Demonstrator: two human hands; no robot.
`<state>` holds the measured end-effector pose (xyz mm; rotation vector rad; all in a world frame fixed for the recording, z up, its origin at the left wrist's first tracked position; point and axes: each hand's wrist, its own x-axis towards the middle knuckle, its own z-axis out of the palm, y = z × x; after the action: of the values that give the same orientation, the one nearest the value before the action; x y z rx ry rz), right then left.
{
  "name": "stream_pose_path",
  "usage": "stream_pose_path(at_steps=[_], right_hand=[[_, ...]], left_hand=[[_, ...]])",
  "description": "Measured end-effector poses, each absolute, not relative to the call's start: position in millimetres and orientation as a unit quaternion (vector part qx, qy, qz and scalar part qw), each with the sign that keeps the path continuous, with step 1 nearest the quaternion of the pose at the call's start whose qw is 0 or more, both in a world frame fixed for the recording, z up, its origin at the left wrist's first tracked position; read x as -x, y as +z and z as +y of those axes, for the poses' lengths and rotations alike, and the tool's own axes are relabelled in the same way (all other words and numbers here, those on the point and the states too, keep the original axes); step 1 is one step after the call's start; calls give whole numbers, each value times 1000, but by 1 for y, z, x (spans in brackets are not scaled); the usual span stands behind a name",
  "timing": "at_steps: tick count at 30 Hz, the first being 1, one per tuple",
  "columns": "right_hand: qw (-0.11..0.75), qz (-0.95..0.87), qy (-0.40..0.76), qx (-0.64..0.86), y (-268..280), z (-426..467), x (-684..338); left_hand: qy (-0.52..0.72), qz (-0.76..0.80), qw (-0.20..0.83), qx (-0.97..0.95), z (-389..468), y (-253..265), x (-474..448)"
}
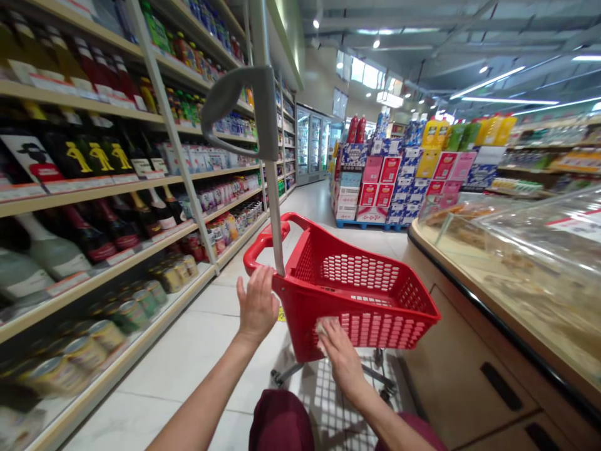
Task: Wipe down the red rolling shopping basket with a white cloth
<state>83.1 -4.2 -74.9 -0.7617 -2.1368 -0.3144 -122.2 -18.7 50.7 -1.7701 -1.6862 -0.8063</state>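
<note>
A red plastic shopping cart basket [300, 326] with a honeycomb of holes in its walls stands right in front of me on a wheeled frame. My left hand [259, 302] grips the basket's upper left corner, at the base of the red handle [253, 254]. Against the near side wall, my right hand [339, 352] presses a small pale cloth [327, 327], mostly hidden under the fingers. From the corner by my left hand rises a grey metal pole [273, 207] with a grey plastic loop grip [267, 113].
Shelves of bottles and cans [183, 178] line the left side. A glass-covered display counter [469, 269] stands close on the right. Behind the cart are stacked drink cartons [375, 181] on a blue pallet. Glass-door coolers [312, 141] stand farther back.
</note>
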Motion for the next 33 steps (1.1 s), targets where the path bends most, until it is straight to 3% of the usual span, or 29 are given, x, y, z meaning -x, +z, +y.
stream_pose_path(at_steps=[5,10,17,23,29,33], right_hand=[[479,-816,-125,298,-30,9,-50],[409,-869,-128,250,-50,5,-46],[490,-818,-171,248,4,14,-3],[416,-871,-157,208,-44,-2,-28],[486,-817,-136,279,-14,3,-49],[443,-837,-153,282,-44,5,-68]], left_hand=[[-242,-669,259,653,-13,60,134],[-232,-671,264,653,-12,54,131],[-250,-668,264,649,-14,45,132],[-246,-660,257,661,-16,47,136],[-252,-667,267,648,-15,47,129],[-254,-659,271,655,-16,49,131]])
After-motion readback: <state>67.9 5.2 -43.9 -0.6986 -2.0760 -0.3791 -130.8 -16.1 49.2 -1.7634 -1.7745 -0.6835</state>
